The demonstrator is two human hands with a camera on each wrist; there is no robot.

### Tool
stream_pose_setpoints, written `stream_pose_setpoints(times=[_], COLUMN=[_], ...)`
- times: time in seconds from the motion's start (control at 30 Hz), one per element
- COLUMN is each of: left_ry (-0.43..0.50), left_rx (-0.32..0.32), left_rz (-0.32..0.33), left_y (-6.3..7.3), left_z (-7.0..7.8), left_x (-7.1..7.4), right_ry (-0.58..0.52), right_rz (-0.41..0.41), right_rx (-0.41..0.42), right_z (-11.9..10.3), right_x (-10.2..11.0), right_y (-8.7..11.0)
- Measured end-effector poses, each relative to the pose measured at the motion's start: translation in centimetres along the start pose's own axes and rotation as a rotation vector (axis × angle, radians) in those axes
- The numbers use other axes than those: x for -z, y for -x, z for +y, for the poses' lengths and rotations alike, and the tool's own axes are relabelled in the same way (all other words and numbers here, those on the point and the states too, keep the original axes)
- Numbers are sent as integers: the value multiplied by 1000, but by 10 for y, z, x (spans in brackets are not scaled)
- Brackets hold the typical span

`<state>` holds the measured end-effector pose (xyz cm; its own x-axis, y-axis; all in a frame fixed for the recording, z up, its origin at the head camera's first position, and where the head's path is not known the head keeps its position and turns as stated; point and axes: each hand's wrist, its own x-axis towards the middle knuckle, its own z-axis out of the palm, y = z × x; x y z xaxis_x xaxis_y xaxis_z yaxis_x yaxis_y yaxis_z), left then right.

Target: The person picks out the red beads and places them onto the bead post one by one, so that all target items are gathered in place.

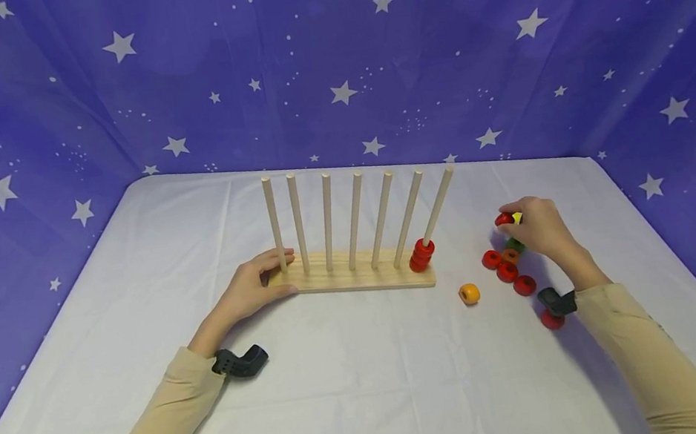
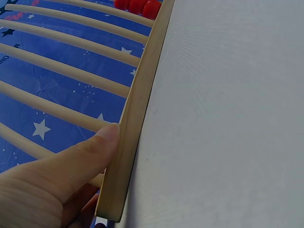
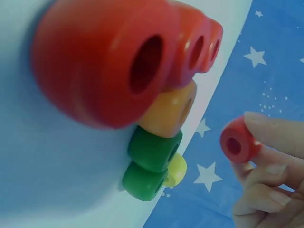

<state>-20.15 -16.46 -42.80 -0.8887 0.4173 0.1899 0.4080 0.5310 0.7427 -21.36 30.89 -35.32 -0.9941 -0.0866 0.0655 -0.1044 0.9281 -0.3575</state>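
My left hand (image 1: 249, 289) grips the left end of a wooden base (image 1: 358, 283), its thumb along the front edge. Several upright pegs (image 1: 356, 219) rise from that base. Red beads (image 1: 421, 255) are stacked low on the rightmost peg; three red beads (image 2: 137, 6) show there in the left wrist view. On the right, my right hand (image 1: 541, 227) pinches a red bead (image 3: 237, 141) between thumb and fingertips, its hole facing the right wrist camera. Beneath and beside that hand lie loose red beads (image 1: 508, 271), an orange bead (image 3: 170, 111), green beads (image 3: 154, 148) and a yellow bead (image 3: 176, 169).
An orange bead (image 1: 470, 294) lies apart, just right of the base. Another red bead (image 1: 552, 320) sits partly under the right wrist camera. White cloth (image 1: 361, 395) covers the table, and a purple star-patterned curtain (image 1: 297, 59) stands behind and at the sides.
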Motion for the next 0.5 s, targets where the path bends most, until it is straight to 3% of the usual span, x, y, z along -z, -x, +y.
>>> stream_pose_setpoints(times=[0.3, 0.5], left_ry=[3, 15], left_rx=[6, 12], left_rz=[-1, -4], left_y=[1, 0], left_z=[1, 0], left_x=[0, 0], right_ry=[-63, -81], right_rz=[233, 332], right_rx=[97, 133], right_z=[-3, -13], right_x=[2, 9], right_y=[-2, -2])
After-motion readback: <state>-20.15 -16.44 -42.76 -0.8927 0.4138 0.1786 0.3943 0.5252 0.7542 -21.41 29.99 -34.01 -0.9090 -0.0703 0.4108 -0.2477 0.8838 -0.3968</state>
